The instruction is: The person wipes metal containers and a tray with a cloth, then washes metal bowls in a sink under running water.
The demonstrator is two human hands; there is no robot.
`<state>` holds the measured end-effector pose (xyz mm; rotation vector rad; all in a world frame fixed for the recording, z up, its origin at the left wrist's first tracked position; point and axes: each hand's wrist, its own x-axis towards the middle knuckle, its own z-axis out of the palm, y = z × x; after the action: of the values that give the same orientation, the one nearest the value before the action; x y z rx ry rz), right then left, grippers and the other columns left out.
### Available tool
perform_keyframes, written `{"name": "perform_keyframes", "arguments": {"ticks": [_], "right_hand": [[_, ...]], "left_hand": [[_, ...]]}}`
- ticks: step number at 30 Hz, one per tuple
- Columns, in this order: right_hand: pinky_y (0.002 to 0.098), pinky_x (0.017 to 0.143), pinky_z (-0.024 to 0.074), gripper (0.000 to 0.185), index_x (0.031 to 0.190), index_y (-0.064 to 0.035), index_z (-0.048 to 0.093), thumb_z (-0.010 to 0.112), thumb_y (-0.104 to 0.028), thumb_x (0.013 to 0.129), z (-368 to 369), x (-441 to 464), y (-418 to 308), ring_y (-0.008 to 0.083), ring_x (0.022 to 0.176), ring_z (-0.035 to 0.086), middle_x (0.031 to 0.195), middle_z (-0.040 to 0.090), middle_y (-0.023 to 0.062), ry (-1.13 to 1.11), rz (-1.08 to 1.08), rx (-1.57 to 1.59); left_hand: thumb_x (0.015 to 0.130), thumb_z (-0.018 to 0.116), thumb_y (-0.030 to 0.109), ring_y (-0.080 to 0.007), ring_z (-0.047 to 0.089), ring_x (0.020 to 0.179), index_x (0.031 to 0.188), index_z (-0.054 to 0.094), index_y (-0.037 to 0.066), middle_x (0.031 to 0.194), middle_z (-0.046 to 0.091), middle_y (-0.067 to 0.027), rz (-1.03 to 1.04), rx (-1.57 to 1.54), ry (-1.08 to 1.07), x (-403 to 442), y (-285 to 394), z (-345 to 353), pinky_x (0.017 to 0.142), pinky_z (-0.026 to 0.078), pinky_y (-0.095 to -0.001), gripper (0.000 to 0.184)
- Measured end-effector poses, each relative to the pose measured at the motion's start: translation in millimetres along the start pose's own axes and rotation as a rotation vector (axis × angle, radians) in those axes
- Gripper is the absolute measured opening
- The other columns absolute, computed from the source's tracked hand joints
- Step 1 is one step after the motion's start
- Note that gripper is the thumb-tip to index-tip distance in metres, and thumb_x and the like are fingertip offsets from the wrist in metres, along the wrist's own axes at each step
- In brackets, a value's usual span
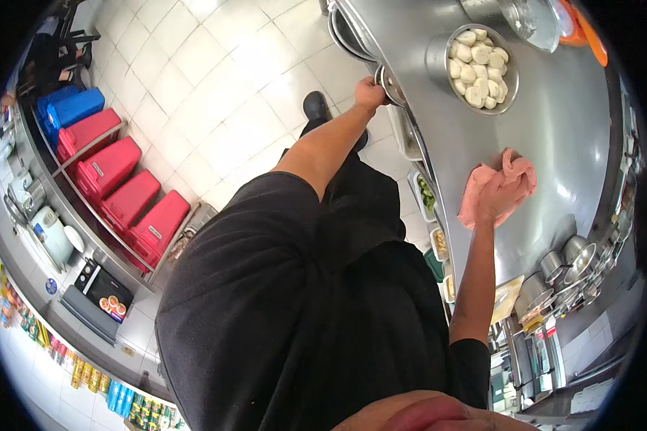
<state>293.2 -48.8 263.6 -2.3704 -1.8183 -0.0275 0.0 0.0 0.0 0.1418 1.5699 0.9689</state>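
My right hand (497, 201) presses on a crumpled pink cloth (521, 172), its fingers partly buried in the folds, on the stainless steel counter (561, 129). At the counter's near edge my left hand (369, 95) is closed on the rim of a round metal bowl (392, 87). Most of that bowl is hidden beneath the counter edge. Farther along the counter stands a steel bowl (511, 97) filled with peeled white pieces (480, 68) that look like eggs or small potatoes.
Larger metal bowls (346, 34) stick out below the counter's edge. Trays of food, one with green vegetables (426, 194), sit on a shelf underneath. Steel pots (553, 266) stand to the right. Red bins (108, 169) and a blue bin (75, 108) line the left side.
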Motion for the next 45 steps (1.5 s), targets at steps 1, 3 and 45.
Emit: {"name": "perform_keyframes", "arguments": {"ticks": [1, 3, 45], "right_hand": [[0.0528, 0.110, 0.0296, 0.051, 0.127, -0.0005, 0.053, 0.047, -0.029, 0.086, -6.0, 4.9, -1.7, 0.0356, 0.131, 0.042, 0.138, 0.049, 0.0173, -0.016, -0.010, 0.009], [0.0531, 0.107, 0.0323, 0.049, 0.125, 0.0001, 0.055, 0.047, -0.029, 0.086, -0.7, 1.2, -13.2, 0.0363, 0.129, 0.044, 0.136, 0.051, 0.0179, -0.010, -0.036, 0.023], [0.0299, 0.048, 0.0390, 0.019, 0.070, -0.0022, 0.056, 0.063, -0.013, 0.085, -89.3, -68.9, -70.0, 0.0090, 0.054, 0.045, 0.059, 0.052, 0.0019, -0.121, 0.178, 1.164]], "left_hand": [[0.078, 0.061, -0.002, -0.0267, 0.067, 0.057, 0.079, 0.062, -0.003, 0.072, 0.065, -0.0142, 0.002, -0.025, 0.001, -6.4, 4.5, 2.0, 0.047, 0.059, -0.0394, 0.002], [0.079, 0.061, -0.002, -0.0261, 0.067, 0.058, 0.080, 0.061, -0.004, 0.073, 0.064, -0.0134, 0.021, -0.031, -0.011, -8.2, 16.8, -15.9, 0.049, 0.059, -0.0388, 0.002], [0.084, 0.053, -0.002, -0.0236, 0.067, 0.063, 0.081, 0.057, -0.004, 0.078, 0.065, -0.0154, 0.225, 0.367, -0.303, -288.8, 202.3, -46.3, 0.051, 0.059, -0.0344, 0.005]]}}
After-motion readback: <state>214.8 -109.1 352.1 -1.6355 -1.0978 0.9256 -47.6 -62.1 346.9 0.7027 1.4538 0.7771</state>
